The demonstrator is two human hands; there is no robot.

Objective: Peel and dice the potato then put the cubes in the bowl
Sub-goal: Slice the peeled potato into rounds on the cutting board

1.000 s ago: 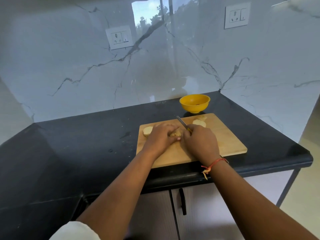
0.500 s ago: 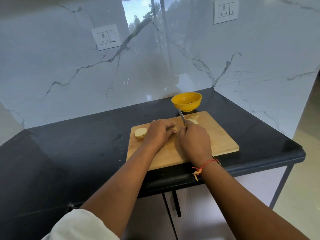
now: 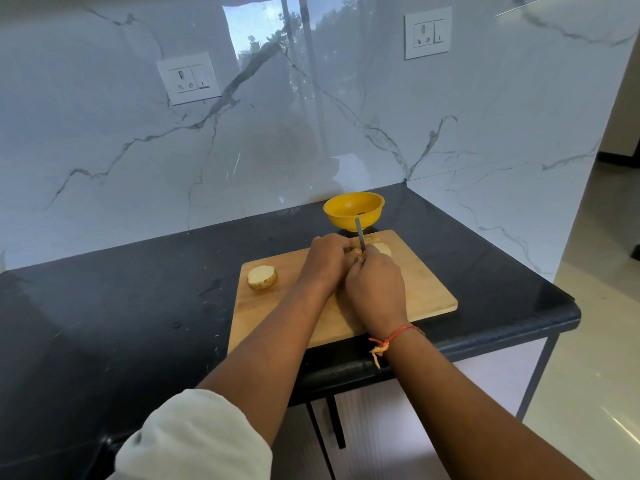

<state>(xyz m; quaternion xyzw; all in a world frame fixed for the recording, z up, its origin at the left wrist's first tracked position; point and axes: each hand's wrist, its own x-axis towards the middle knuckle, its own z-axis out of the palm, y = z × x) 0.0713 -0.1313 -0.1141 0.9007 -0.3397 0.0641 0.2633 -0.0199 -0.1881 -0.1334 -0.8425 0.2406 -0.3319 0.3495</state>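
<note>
Black stone counter (image 3: 104, 306) carries a wooden cutting board (image 3: 426, 292). At the board's left lies a cut potato half (image 3: 262, 278). Mid-board, the left hand (image 3: 325, 263) curls over a potato piece (image 3: 350, 250). The right hand (image 3: 375, 285) grips a knife (image 3: 360, 233), blade pointing far toward the yellow bowl (image 3: 354, 209). A pale slice (image 3: 383, 248) sits just right.

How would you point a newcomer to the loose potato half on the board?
On the black countertop lies a wooden cutting board. The potato half sits at its left edge, cut face up, skin on its side. Unlike the pieces by the knife, it lies apart from the left hand and right hand.
</note>
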